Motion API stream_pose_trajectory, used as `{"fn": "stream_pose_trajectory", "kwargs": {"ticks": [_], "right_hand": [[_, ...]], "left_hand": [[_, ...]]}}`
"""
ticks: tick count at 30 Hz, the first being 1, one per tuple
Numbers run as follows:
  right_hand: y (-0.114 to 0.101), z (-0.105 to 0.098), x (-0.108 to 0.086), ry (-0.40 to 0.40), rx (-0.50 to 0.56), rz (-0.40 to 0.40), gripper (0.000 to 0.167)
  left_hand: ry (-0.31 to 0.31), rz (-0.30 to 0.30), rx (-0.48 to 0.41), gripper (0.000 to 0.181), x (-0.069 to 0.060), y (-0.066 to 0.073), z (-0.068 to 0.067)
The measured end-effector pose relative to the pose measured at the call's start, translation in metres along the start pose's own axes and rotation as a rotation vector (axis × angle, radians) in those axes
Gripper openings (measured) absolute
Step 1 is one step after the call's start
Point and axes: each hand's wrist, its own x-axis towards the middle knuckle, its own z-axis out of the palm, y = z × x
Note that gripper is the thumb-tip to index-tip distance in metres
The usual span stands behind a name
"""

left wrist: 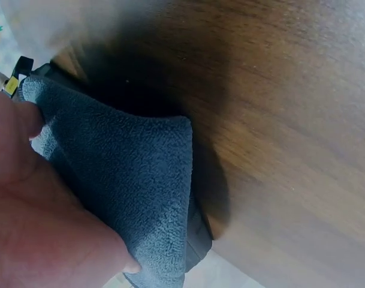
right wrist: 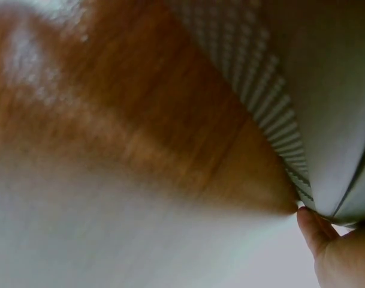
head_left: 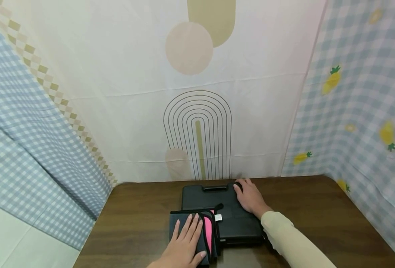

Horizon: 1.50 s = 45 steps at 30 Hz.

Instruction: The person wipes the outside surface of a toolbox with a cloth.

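On the table lies a flat black plastic case (head_left: 241, 223) with a handle slot at its far edge. A folded dark grey cloth (head_left: 179, 219) with black edging and a pink strip lies over its near left part. My left hand (head_left: 185, 242) rests flat on this cloth, fingers straight. In the left wrist view the cloth (left wrist: 128, 162) shows a fuzzy surface under the hand (left wrist: 44, 216). My right hand (head_left: 249, 195) grips the case's far right corner, thumb on top. In the right wrist view, fingertips (right wrist: 313, 228) touch the end of the case (right wrist: 326, 90) beside its ribbed side.
The brown wooden table (head_left: 140, 219) runs back to a hanging white curtain (head_left: 133, 130). Blue checked curtains stand at left (head_left: 43, 123) and right (head_left: 351, 111). A small white tag (head_left: 218, 217) sticks out from the cloth.
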Motion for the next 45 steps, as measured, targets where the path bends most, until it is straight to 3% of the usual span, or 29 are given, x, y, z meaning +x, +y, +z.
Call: {"fn": "stream_pose_trajectory", "kwargs": {"ticks": [4, 12, 17, 30, 37, 45], "right_hand": [[0.003, 0.001, 0.0, 0.004, -0.007, -0.014, 0.052], [0.007, -0.001, -0.003, 0.016, -0.008, -0.013, 0.051], [0.007, 0.002, -0.006, 0.017, -0.011, -0.009, 0.05], [0.002, 0.005, -0.001, 0.029, -0.018, -0.02, 0.051], [0.003, 0.002, 0.0, 0.019, -0.038, -0.034, 0.05], [0.003, 0.001, 0.0, -0.006, -0.03, -0.027, 0.051]], "left_hand": [[-0.032, -0.027, -0.024, 0.081, 0.002, 0.006, -0.003], [0.036, 0.04, 0.269, 0.082, 0.012, 0.017, 0.002], [0.061, 0.081, 0.36, 0.082, 0.02, 0.027, 0.006], [0.072, 0.143, 0.282, 0.073, 0.049, 0.041, 0.015], [0.03, 0.1, 0.222, 0.074, 0.051, 0.044, 0.01], [-0.083, -0.029, 0.124, 0.082, 0.056, 0.045, -0.005]]}}
